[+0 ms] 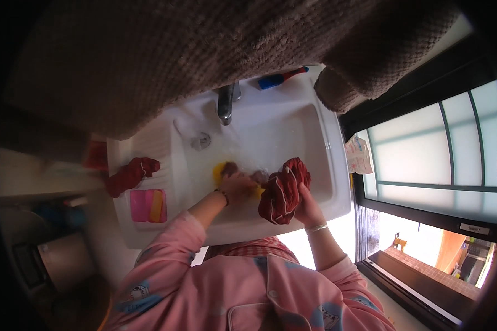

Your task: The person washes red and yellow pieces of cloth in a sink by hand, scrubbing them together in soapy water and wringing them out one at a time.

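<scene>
A bunched dark red cloth (pixel 281 193) with thin white piping hangs over the sink basin, and my right hand (pixel 308 207) is closed on its right side. Low in the white sink (pixel 309 129), in cloudy water, my left hand (pixel 238 186) is beside a yellow item (pixel 220 172) whose kind I cannot make out. Small reddish patches show around those fingers, which are blurred and partly under water, so their grip is unclear. Between the hands the water looks stirred up.
A metal faucet (pixel 225 107) reaches over the basin near a drain fitting (pixel 203 139). On the ribbed left ledge lie another red cloth (pixel 131 175) and a pink tray with a yellowish bar (pixel 149 206). A blue and red brush (pixel 281 79) rests at the back. A brown towel (pixel 204 55) hangs in front.
</scene>
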Tool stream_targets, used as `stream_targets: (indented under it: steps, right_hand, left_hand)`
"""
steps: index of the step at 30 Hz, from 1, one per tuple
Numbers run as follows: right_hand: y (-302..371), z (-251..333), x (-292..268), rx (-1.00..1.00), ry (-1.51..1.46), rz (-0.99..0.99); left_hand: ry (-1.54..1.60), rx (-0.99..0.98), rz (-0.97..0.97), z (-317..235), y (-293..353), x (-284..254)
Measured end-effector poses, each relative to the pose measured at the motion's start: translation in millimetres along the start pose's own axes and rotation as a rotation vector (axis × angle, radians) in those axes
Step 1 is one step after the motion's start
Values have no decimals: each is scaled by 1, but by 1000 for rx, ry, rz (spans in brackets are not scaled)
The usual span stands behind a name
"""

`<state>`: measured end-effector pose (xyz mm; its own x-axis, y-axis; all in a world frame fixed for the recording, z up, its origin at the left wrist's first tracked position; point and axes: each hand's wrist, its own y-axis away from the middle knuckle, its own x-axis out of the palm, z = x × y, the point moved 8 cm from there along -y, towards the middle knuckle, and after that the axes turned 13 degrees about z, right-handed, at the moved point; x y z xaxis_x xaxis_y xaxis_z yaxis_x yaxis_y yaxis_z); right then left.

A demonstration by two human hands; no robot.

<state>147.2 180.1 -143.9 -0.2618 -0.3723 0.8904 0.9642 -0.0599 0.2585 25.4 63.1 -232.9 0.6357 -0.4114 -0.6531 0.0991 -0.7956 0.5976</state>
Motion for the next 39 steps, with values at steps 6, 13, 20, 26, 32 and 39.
stream_targets:
  steps: [6, 13, 20, 26, 32, 39]
  right_hand:
    - [-46, 25, -3, 12, 321, -222]
    - [-99, 70, -29, 354, 1607, -665]
    - [-127, 22, 8, 243, 2229, -508]
    - [-165, -45, -16, 124, 3009, -221]
    - [-140, 74, -46, 122, 1858, -584]
    - [-121, 22, -38, 2, 768, -401]
  left_hand:
    - [320, -10, -25, 12, 44, -36]
    - [-90, -312, -257, 25, 33, -31]
    - [11, -341, 254, 54, 75, 15]
    - [-116, -310, 143, 64, 91, 7]
    - [72, -238, 143, 74, 105, 0]
    - [595, -263, -447, 67, 63, -42]
